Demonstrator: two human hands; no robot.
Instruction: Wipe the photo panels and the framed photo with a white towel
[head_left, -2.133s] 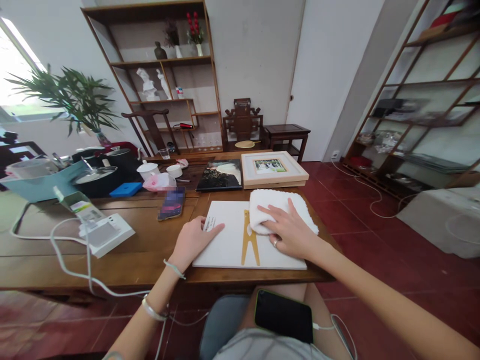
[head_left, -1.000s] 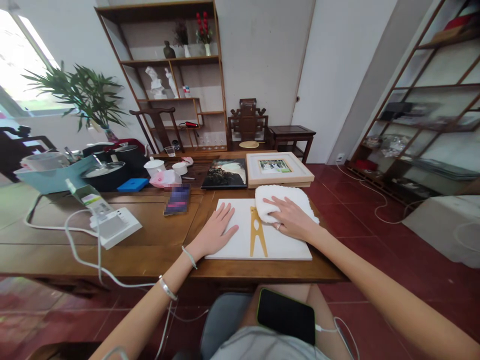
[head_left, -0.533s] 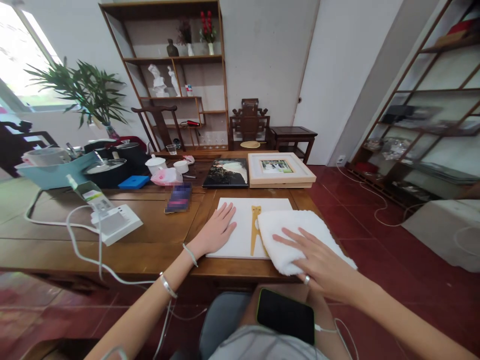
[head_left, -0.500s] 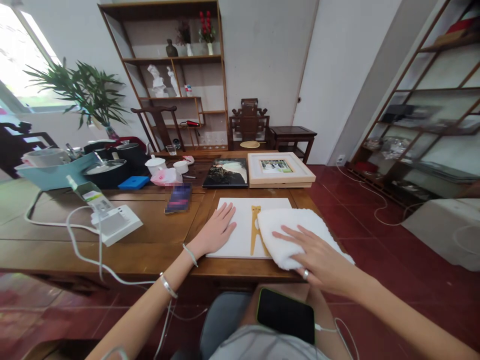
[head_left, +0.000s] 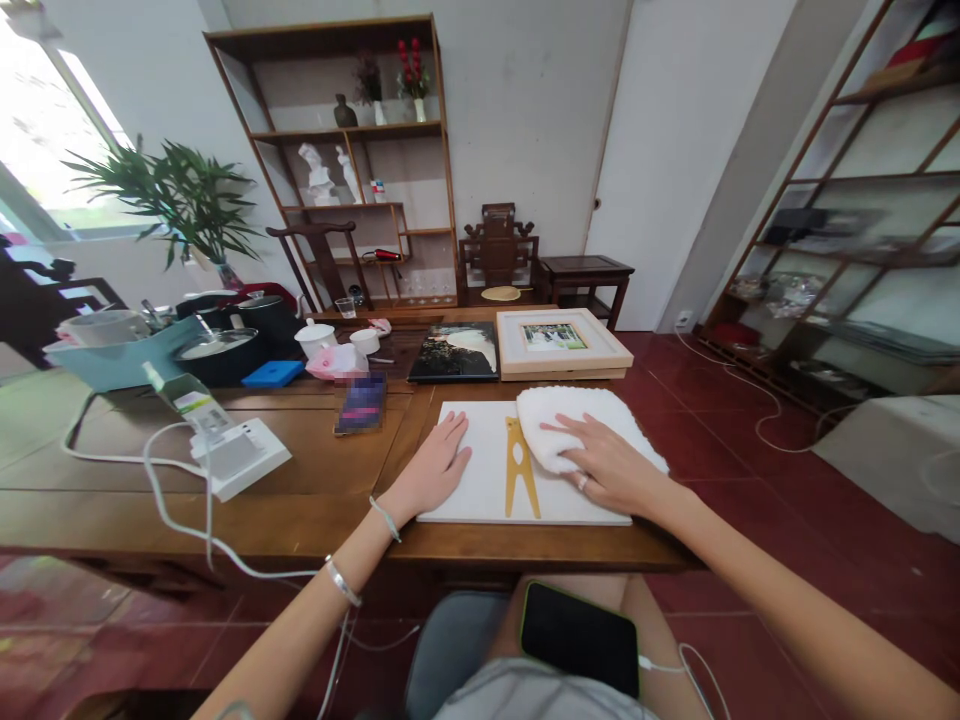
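A white board [head_left: 480, 490] lies flat near the table's front edge, with a tan figure shaped like a letter A [head_left: 521, 475] on it. My left hand [head_left: 435, 465] rests flat on the board's left side, fingers stretched out and holding nothing. On the right side, my right hand [head_left: 604, 455] has a folded white fluffy towel [head_left: 536, 405] under its fingers, pressed against the board. The towel covers the board's upper right part and hangs past its right edge. My right thumb is mostly hidden.
Behind the board are a dark picture panel [head_left: 457, 352] and a light wood-framed picture [head_left: 600, 350]. A phone [head_left: 360, 403], a white device [head_left: 244, 455] with cables, a blue box [head_left: 274, 374] and pots stand leftward. A cabled black tablet or phone [head_left: 577, 635] lies on my lap.
My right hand has slid the towel up and away from me across the board, uncovering the right leg of the tan figure. My left hand stays in place on the board.
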